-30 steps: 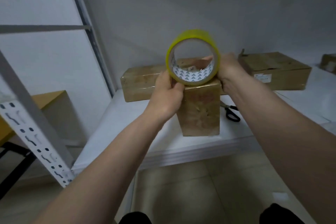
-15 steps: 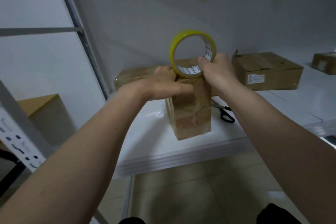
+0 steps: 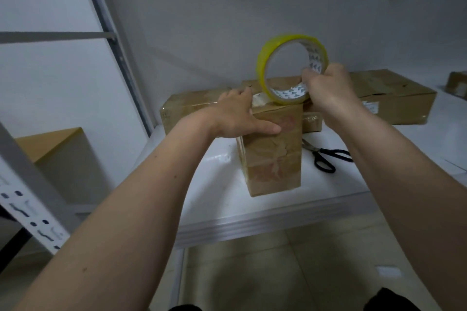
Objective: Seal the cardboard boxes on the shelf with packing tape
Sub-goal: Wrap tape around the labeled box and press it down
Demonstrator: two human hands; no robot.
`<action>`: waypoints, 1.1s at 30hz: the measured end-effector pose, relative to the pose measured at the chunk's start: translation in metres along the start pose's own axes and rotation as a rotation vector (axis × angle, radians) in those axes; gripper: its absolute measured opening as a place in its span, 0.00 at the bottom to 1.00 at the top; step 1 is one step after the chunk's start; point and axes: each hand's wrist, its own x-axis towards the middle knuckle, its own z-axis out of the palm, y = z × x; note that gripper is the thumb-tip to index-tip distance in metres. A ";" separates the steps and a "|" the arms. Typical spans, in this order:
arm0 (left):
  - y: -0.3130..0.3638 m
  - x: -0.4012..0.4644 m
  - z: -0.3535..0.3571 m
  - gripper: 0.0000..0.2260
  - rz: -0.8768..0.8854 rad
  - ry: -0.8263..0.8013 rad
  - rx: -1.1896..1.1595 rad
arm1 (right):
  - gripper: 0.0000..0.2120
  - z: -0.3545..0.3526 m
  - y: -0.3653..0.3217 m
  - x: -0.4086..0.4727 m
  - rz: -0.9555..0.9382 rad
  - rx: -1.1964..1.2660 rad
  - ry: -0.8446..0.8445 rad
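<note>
A tall brown cardboard box [image 3: 274,156] stands upright near the front of the white shelf [image 3: 217,199]. My left hand [image 3: 237,115] rests flat over the box's top left edge, thumb stretched across its front face. A yellow roll of packing tape [image 3: 265,58] stands on edge on the box top. My right hand [image 3: 328,88] grips the roll's right side, fingers curled through its core.
Black-handled scissors [image 3: 324,155] lie on the shelf right of the box. A long flat box [image 3: 187,108] sits behind, a larger box [image 3: 394,98] at back right, a small one [image 3: 457,83] at far right. A metal shelf upright [image 3: 32,192] slants at the left.
My left hand let go of the roll and came down flat onto the box top. The roll turned edge-on and shifted right, held now by my right hand alone.
</note>
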 end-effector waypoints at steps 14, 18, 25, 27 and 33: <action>0.004 -0.003 -0.002 0.51 -0.033 -0.022 0.009 | 0.07 -0.028 0.008 0.006 0.232 0.360 -0.096; 0.001 -0.005 -0.003 0.45 -0.016 -0.031 0.034 | 0.08 -0.046 0.015 0.012 0.172 0.162 0.015; 0.001 -0.003 -0.003 0.43 -0.010 -0.032 0.032 | 0.07 -0.049 0.054 0.018 0.356 0.223 -0.034; 0.000 -0.004 -0.003 0.41 -0.011 -0.028 0.021 | 0.07 -0.049 0.056 0.020 0.354 0.222 -0.049; 0.000 -0.004 -0.003 0.42 -0.012 -0.011 0.004 | 0.04 -0.045 0.073 0.013 0.440 0.252 -0.106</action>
